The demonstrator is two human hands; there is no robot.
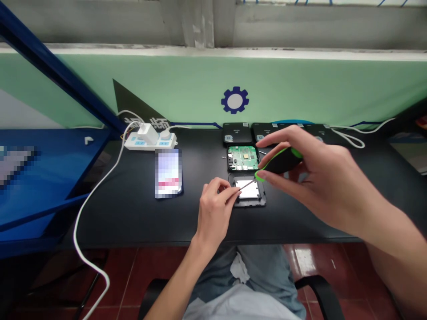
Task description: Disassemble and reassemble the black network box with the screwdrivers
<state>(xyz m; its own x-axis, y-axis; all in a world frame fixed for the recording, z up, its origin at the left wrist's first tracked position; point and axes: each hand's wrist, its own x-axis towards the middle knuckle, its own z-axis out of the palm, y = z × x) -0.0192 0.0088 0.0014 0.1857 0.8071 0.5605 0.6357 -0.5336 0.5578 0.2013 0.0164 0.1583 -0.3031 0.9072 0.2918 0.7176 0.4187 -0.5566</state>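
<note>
My right hand (300, 166) is closed round the black-and-green handle of a screwdriver (279, 162). Its thin shaft slants down to the left, and its tip meets the pinched fingertips of my left hand (216, 198). Whatever small thing those left fingers grip is hidden. Both hands are over a black plastic cover (262, 202) with a silvery metal plate (248, 189) in it. Just behind it lies an open black case holding a green circuit board (242, 155), near my right index finger. A few tiny screws (223, 157) lie left of the board.
Several closed black boxes (236, 132) line the back of the black table (133, 218). A phone (168, 173) lies to the left, before a white power strip (150, 141) with plugs. A white cable (78, 222) hangs over the left side; another cable (353, 138) lies at back right.
</note>
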